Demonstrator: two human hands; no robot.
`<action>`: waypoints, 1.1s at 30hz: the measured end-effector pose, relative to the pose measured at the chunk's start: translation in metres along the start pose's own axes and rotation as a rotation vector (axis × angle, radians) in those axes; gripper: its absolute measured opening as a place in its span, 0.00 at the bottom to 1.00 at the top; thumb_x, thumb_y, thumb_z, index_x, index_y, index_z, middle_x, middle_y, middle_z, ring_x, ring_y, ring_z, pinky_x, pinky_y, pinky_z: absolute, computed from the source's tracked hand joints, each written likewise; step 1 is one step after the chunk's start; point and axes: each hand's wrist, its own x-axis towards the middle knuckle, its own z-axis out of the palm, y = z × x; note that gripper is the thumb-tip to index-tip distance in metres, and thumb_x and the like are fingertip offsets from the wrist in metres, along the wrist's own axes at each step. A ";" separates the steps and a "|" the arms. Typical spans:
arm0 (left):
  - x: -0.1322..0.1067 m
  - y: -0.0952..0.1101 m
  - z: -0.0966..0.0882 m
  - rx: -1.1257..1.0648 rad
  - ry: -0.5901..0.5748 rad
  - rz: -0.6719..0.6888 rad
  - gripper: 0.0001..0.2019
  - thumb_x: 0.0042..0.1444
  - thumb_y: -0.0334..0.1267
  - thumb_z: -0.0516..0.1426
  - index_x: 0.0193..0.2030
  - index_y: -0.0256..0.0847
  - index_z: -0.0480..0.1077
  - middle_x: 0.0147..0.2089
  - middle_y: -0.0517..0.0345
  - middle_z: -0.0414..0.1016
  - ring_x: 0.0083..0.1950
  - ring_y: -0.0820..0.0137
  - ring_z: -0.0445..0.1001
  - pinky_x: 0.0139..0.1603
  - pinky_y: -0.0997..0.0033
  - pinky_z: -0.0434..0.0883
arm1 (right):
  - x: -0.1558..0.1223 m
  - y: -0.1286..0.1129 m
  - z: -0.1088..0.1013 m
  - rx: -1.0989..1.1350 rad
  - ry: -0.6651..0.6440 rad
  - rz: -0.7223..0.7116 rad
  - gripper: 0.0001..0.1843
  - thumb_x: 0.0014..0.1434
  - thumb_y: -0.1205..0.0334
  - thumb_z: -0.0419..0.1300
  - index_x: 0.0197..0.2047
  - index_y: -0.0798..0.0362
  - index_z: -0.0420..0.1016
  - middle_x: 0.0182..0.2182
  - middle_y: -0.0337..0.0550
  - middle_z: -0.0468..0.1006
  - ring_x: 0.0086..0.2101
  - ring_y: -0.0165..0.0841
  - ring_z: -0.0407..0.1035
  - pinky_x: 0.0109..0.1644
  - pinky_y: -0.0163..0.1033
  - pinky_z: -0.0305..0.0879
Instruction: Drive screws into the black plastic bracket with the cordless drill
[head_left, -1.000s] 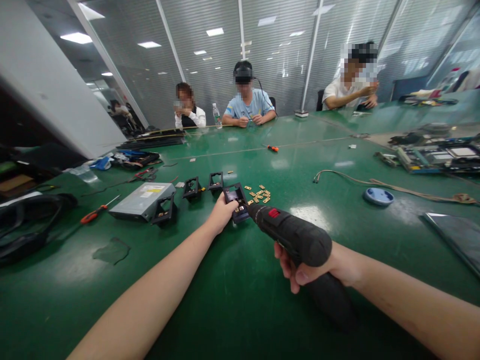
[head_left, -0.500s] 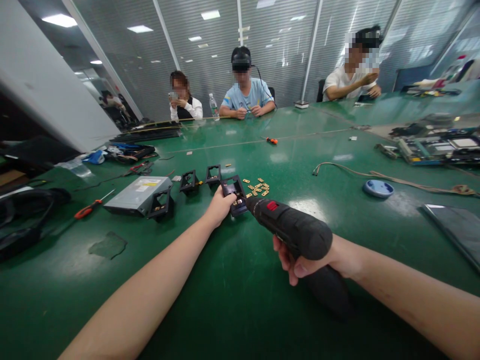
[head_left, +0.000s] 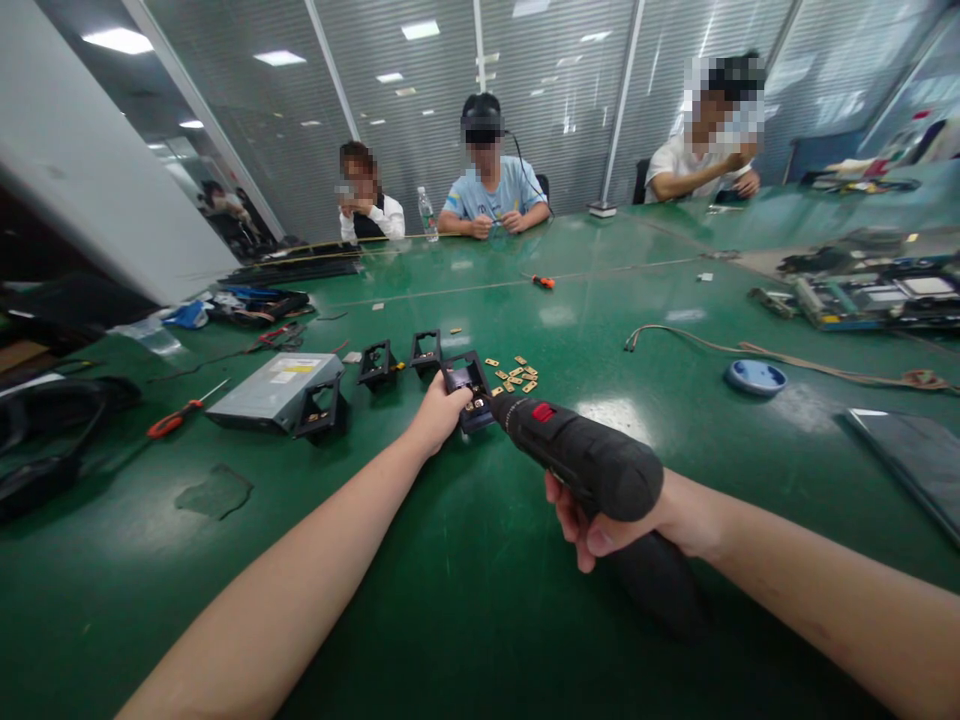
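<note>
My left hand (head_left: 441,412) is closed on the near left edge of a black plastic frame (head_left: 480,410) on the green table. Small brass-coloured parts show inside this frame, beside my thumb. My right hand (head_left: 600,525) grips the handle of a black cordless drill (head_left: 585,450) with a red switch on top. The drill's nose points left into the frame's right side; whether its tip touches anything is too small to tell. Several small brass plates (head_left: 514,376) lie loose just beyond the frame. Three similar black frames stand to the left, one of them (head_left: 321,410) against a silver disc drive (head_left: 274,388).
An orange screwdriver (head_left: 184,415) and a black headset (head_left: 56,440) lie left. On the right are a blue oval dish (head_left: 756,377), a cable (head_left: 750,352), circuit boards (head_left: 877,297) and a dark flat panel (head_left: 911,460). Three people sit across the table (head_left: 465,600).
Almost nothing differs. Both hands, the drill and the black frame keep their places, apart from a very slight shift of the whole view.
</note>
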 end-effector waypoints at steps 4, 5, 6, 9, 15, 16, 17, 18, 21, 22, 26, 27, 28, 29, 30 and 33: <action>0.000 0.001 0.000 0.003 0.002 0.001 0.19 0.45 0.37 0.64 0.46 0.43 0.71 0.40 0.57 0.79 0.45 0.60 0.78 0.51 0.58 0.78 | 0.001 0.001 -0.003 -0.016 -0.025 0.000 0.23 0.41 0.69 0.82 0.40 0.58 0.82 0.29 0.42 0.85 0.29 0.39 0.84 0.35 0.38 0.80; -0.001 0.002 0.000 0.002 0.001 -0.001 0.19 0.45 0.37 0.64 0.46 0.42 0.71 0.40 0.57 0.79 0.45 0.60 0.78 0.51 0.58 0.78 | 0.001 0.002 -0.004 -0.017 -0.030 0.000 0.22 0.42 0.69 0.82 0.40 0.58 0.82 0.29 0.42 0.85 0.30 0.39 0.84 0.35 0.39 0.81; -0.001 0.002 0.001 0.003 0.002 -0.002 0.19 0.45 0.37 0.64 0.46 0.42 0.71 0.40 0.57 0.79 0.44 0.60 0.78 0.51 0.58 0.78 | 0.001 0.002 -0.004 -0.017 -0.035 0.001 0.23 0.42 0.69 0.82 0.41 0.58 0.82 0.29 0.42 0.86 0.30 0.40 0.84 0.35 0.39 0.81; -0.002 0.003 0.001 0.006 0.007 -0.003 0.20 0.45 0.37 0.64 0.47 0.42 0.72 0.40 0.57 0.79 0.43 0.61 0.78 0.51 0.57 0.78 | 0.001 0.002 -0.004 -0.012 -0.022 -0.003 0.23 0.41 0.69 0.82 0.41 0.59 0.82 0.29 0.43 0.85 0.30 0.40 0.84 0.35 0.39 0.80; -0.002 0.002 0.001 0.021 0.004 0.005 0.19 0.45 0.37 0.63 0.47 0.42 0.72 0.41 0.57 0.79 0.43 0.62 0.78 0.51 0.58 0.77 | 0.001 0.003 -0.002 -0.007 -0.013 -0.002 0.23 0.41 0.67 0.83 0.39 0.59 0.82 0.28 0.42 0.85 0.29 0.39 0.83 0.35 0.39 0.80; -0.002 0.002 0.001 0.022 0.003 0.005 0.19 0.45 0.37 0.63 0.47 0.42 0.72 0.41 0.57 0.79 0.43 0.62 0.78 0.51 0.58 0.77 | 0.001 0.004 -0.003 -0.009 -0.017 -0.002 0.23 0.41 0.67 0.83 0.39 0.58 0.82 0.28 0.42 0.85 0.29 0.39 0.83 0.35 0.39 0.80; -0.002 0.002 0.001 0.020 0.003 0.004 0.19 0.45 0.37 0.63 0.47 0.42 0.72 0.40 0.57 0.79 0.43 0.62 0.78 0.52 0.58 0.77 | 0.001 0.005 -0.004 -0.012 -0.021 -0.001 0.23 0.41 0.67 0.83 0.39 0.58 0.82 0.28 0.42 0.85 0.30 0.40 0.84 0.35 0.39 0.80; -0.001 0.002 0.001 0.017 0.003 0.001 0.19 0.45 0.37 0.63 0.46 0.42 0.71 0.40 0.57 0.79 0.43 0.62 0.78 0.52 0.58 0.77 | 0.002 0.005 -0.005 -0.015 -0.027 0.000 0.23 0.41 0.67 0.83 0.39 0.58 0.82 0.28 0.42 0.85 0.30 0.40 0.84 0.35 0.39 0.80; -0.002 0.003 0.001 0.000 0.009 -0.014 0.20 0.43 0.37 0.63 0.46 0.42 0.71 0.40 0.58 0.79 0.42 0.62 0.78 0.51 0.57 0.77 | 0.002 0.005 -0.005 -0.027 -0.025 0.004 0.23 0.41 0.67 0.83 0.39 0.58 0.81 0.29 0.42 0.85 0.30 0.40 0.83 0.35 0.40 0.80; -0.002 0.003 0.001 -0.004 0.011 -0.017 0.20 0.42 0.37 0.63 0.45 0.43 0.71 0.40 0.58 0.79 0.42 0.62 0.78 0.51 0.57 0.77 | 0.001 0.004 -0.004 -0.029 -0.021 0.004 0.22 0.41 0.67 0.82 0.39 0.58 0.81 0.28 0.42 0.85 0.30 0.40 0.83 0.35 0.40 0.79; -0.002 0.004 0.001 -0.001 0.014 -0.009 0.19 0.43 0.36 0.63 0.45 0.43 0.71 0.40 0.57 0.79 0.42 0.61 0.78 0.51 0.57 0.78 | 0.000 0.000 0.000 -0.035 -0.012 0.003 0.21 0.42 0.66 0.82 0.39 0.57 0.81 0.28 0.42 0.84 0.29 0.39 0.83 0.35 0.40 0.79; -0.002 0.003 0.001 0.000 0.016 -0.005 0.19 0.43 0.36 0.63 0.45 0.43 0.71 0.40 0.57 0.79 0.43 0.61 0.78 0.52 0.57 0.78 | -0.001 -0.001 0.000 -0.040 -0.011 0.004 0.21 0.42 0.66 0.82 0.39 0.57 0.82 0.28 0.42 0.85 0.30 0.39 0.83 0.35 0.40 0.80; -0.001 0.003 0.001 0.002 0.017 -0.002 0.19 0.43 0.36 0.63 0.45 0.43 0.71 0.40 0.57 0.79 0.43 0.61 0.78 0.52 0.56 0.78 | -0.001 -0.002 0.001 -0.044 -0.010 0.005 0.21 0.42 0.67 0.82 0.39 0.57 0.82 0.28 0.42 0.85 0.29 0.39 0.83 0.35 0.40 0.80; -0.001 0.002 0.001 0.004 0.017 0.001 0.19 0.44 0.36 0.63 0.45 0.43 0.71 0.40 0.57 0.79 0.43 0.61 0.78 0.52 0.56 0.78 | -0.001 -0.002 0.001 -0.047 -0.009 0.004 0.21 0.42 0.67 0.82 0.39 0.57 0.82 0.28 0.42 0.85 0.29 0.39 0.83 0.35 0.40 0.80; -0.001 0.001 0.000 0.006 0.018 0.004 0.19 0.44 0.36 0.63 0.46 0.43 0.71 0.40 0.56 0.80 0.43 0.61 0.79 0.52 0.56 0.78 | -0.001 -0.003 0.001 -0.046 -0.008 0.002 0.22 0.41 0.67 0.82 0.39 0.57 0.82 0.28 0.42 0.85 0.29 0.39 0.83 0.35 0.39 0.80; 0.000 0.000 0.000 0.015 0.018 0.008 0.19 0.45 0.36 0.63 0.46 0.42 0.72 0.41 0.56 0.80 0.44 0.60 0.79 0.52 0.56 0.78 | -0.001 -0.003 0.002 -0.042 -0.004 -0.003 0.22 0.41 0.66 0.82 0.38 0.58 0.82 0.28 0.42 0.85 0.29 0.39 0.83 0.35 0.39 0.79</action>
